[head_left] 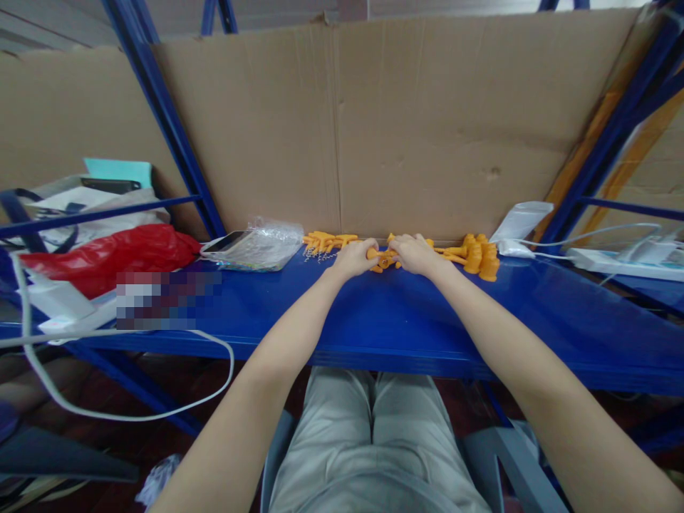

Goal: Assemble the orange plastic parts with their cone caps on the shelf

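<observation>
My left hand (351,260) and my right hand (415,253) are close together at the back of the blue shelf (353,313). Between them are orange plastic pieces (383,261), whose exact kind I cannot make out. Curled fingers of the left hand grip the left end of one piece. The right hand bends over the orange parts from the right, fingers closed, and its fingertips are partly hidden. Left of my hands lies a row of orange figures (323,242) with small silver chains. To the right, several rounded orange pieces (481,256) are lined up against the cardboard.
A cardboard wall (427,135) stands behind the shelf. On the left are a clear plastic bag (272,246), a red plastic bag (117,256) and a white cable (224,377) looping over the front edge. A white packet (521,224) and a power strip (625,263) are on the right.
</observation>
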A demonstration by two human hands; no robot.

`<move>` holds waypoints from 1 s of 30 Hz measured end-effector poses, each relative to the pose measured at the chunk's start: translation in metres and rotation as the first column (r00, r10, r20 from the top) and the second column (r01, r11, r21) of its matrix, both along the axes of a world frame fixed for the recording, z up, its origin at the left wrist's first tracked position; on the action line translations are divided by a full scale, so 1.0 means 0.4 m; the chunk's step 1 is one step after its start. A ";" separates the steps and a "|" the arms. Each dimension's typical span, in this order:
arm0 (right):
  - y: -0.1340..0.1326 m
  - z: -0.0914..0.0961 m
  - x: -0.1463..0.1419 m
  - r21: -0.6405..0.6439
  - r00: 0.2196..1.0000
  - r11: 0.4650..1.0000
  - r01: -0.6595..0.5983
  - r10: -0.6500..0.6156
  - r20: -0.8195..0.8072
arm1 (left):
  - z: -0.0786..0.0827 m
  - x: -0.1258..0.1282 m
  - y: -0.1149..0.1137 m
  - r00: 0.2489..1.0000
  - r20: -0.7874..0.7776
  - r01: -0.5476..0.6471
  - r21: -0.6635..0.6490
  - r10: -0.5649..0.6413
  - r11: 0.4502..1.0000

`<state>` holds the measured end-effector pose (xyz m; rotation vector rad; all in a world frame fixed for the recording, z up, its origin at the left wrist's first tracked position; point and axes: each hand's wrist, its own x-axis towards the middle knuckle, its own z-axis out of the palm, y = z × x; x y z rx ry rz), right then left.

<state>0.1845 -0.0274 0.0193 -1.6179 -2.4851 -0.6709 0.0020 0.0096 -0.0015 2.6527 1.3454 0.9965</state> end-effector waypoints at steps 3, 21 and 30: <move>-0.008 0.004 -0.006 0.021 0.999 0.999 0.025 -0.026 0.026 | 0.000 0.004 0.001 0.998 0.064 0.011 -0.030 -0.009 0.999; -0.008 -0.005 -0.018 0.166 0.999 0.986 -0.032 0.025 0.043 | 0.028 0.014 -0.029 0.952 0.267 0.090 -0.708 0.148 0.700; 0.021 -0.013 0.033 0.185 0.994 0.977 0.105 -0.096 -0.056 | 0.023 0.005 -0.025 0.939 0.303 0.121 -0.734 0.162 0.668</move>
